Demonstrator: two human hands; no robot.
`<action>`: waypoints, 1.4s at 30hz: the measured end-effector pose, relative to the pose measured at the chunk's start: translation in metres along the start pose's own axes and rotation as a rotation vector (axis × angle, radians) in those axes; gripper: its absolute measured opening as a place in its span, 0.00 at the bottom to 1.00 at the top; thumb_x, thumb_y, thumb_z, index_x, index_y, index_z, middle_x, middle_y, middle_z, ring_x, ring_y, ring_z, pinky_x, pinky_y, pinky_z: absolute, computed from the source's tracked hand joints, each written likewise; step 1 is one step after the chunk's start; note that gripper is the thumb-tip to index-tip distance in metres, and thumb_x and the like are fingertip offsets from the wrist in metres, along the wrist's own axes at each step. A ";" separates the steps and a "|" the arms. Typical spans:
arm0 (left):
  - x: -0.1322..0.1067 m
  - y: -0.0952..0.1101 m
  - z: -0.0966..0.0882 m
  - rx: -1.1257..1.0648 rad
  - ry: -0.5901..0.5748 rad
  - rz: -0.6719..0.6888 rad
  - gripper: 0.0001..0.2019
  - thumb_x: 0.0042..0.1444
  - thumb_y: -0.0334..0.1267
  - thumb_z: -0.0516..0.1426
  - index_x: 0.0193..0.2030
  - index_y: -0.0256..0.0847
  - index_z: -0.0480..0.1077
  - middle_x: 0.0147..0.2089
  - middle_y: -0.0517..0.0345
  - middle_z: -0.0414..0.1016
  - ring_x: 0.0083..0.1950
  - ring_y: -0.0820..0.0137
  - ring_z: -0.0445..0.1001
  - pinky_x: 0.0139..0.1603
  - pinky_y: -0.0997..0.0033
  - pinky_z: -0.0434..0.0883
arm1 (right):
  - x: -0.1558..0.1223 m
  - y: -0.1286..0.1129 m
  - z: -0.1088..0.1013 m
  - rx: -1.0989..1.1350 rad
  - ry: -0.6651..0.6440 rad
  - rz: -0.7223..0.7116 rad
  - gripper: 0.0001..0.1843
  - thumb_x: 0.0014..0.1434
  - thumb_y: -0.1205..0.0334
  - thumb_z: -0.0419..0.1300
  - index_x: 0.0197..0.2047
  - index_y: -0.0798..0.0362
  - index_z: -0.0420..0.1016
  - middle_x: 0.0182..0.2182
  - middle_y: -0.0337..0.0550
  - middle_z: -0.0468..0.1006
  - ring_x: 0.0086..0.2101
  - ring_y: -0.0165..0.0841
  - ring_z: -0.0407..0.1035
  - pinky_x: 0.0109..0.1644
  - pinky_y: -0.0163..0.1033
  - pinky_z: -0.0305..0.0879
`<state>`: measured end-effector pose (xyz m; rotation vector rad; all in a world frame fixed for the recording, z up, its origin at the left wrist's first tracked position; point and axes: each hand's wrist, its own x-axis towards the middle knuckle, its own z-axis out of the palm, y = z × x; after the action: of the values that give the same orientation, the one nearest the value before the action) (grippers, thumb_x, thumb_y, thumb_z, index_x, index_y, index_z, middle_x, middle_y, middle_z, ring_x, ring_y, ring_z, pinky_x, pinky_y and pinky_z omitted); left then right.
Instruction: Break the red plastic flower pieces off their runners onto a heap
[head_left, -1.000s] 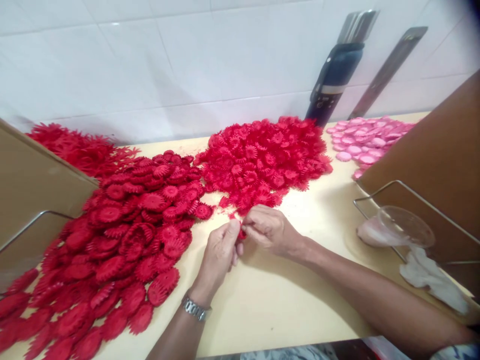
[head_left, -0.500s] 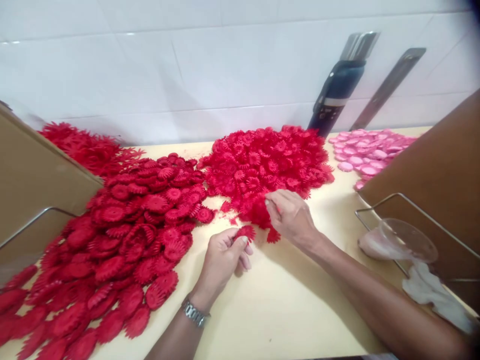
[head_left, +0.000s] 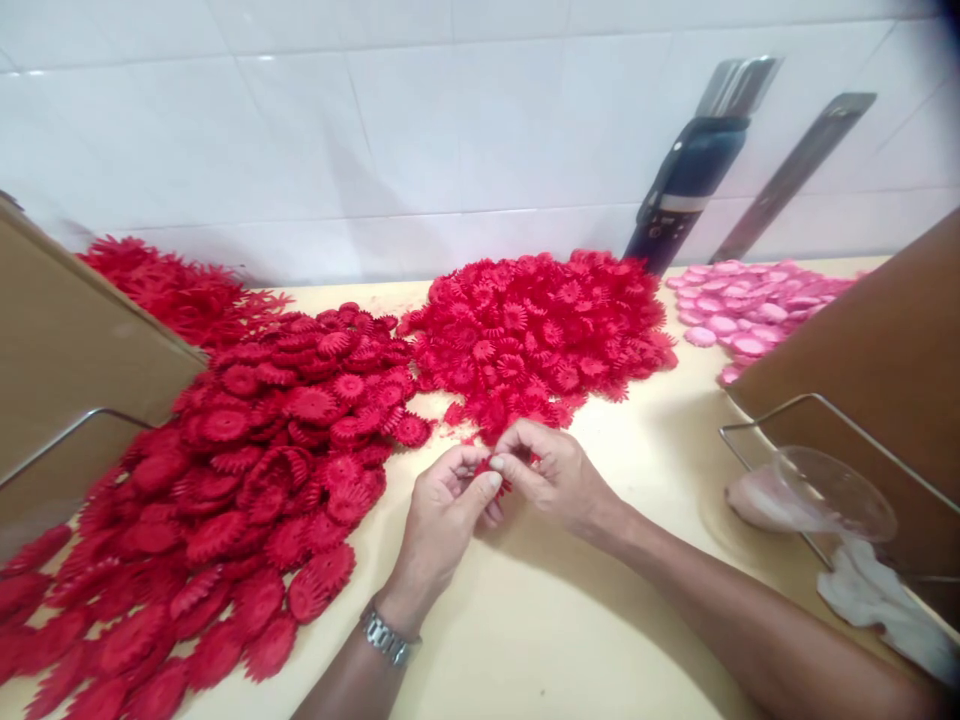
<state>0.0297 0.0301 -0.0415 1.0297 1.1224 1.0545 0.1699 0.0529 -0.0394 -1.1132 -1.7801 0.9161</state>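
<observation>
Bottle markings (head_left: 664, 227) seem unreadable; left hand (head_left: 448, 507) and right hand (head_left: 553, 474) pinch one red piece (head_left: 505, 487).

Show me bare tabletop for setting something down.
Smooth pale-yellow tabletop is bare between the forearms, and between the right hand and clear plastic container. Crowded: left of the left hand, dark-red toothed discs; beyond both hands, red frilled pieces.

No readable text, small marks (head_left: 664, 228) on blue bottle (head_left: 696, 165), too blurred
</observation>
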 end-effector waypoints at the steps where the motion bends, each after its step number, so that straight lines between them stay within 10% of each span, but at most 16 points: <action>1: 0.000 0.000 0.000 -0.004 0.017 0.016 0.08 0.47 0.37 0.59 0.31 0.36 0.68 0.18 0.63 0.69 0.19 0.77 0.66 0.22 0.78 0.64 | -0.001 0.000 0.002 -0.002 0.014 -0.016 0.07 0.55 0.66 0.55 0.26 0.54 0.64 0.21 0.36 0.70 0.22 0.26 0.64 0.26 0.31 0.61; 14: -0.003 -0.006 -0.005 0.130 0.136 0.145 0.15 0.54 0.44 0.54 0.22 0.39 0.58 0.19 0.68 0.52 0.20 0.80 0.49 0.18 0.79 0.51 | -0.006 -0.005 0.004 -0.003 0.085 -0.118 0.06 0.59 0.63 0.52 0.35 0.53 0.69 0.28 0.41 0.73 0.28 0.29 0.67 0.30 0.34 0.64; 25: -0.001 -0.010 -0.006 0.140 0.077 0.068 0.20 0.53 0.53 0.52 0.20 0.39 0.59 0.18 0.67 0.52 0.19 0.79 0.48 0.17 0.78 0.48 | 0.000 -0.002 0.000 -0.069 -0.150 -0.199 0.06 0.54 0.67 0.57 0.26 0.54 0.66 0.24 0.38 0.67 0.26 0.26 0.62 0.28 0.32 0.59; 30: -0.002 -0.004 -0.005 0.206 0.002 0.066 0.15 0.56 0.47 0.52 0.25 0.39 0.62 0.19 0.66 0.59 0.18 0.80 0.56 0.18 0.80 0.53 | 0.000 0.006 0.001 -0.296 0.019 -0.349 0.09 0.53 0.73 0.51 0.23 0.54 0.63 0.21 0.36 0.62 0.22 0.26 0.56 0.25 0.32 0.52; 42: -0.004 -0.006 -0.006 0.041 0.053 0.129 0.11 0.52 0.40 0.56 0.22 0.37 0.64 0.18 0.66 0.62 0.17 0.80 0.60 0.18 0.80 0.57 | 0.015 0.016 -0.024 -0.486 0.380 -0.160 0.11 0.52 0.71 0.50 0.20 0.53 0.60 0.18 0.36 0.62 0.19 0.26 0.56 0.23 0.33 0.52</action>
<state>0.0241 0.0253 -0.0474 1.1244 1.1361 1.1710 0.1925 0.0762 -0.0400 -1.3155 -1.7753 0.1527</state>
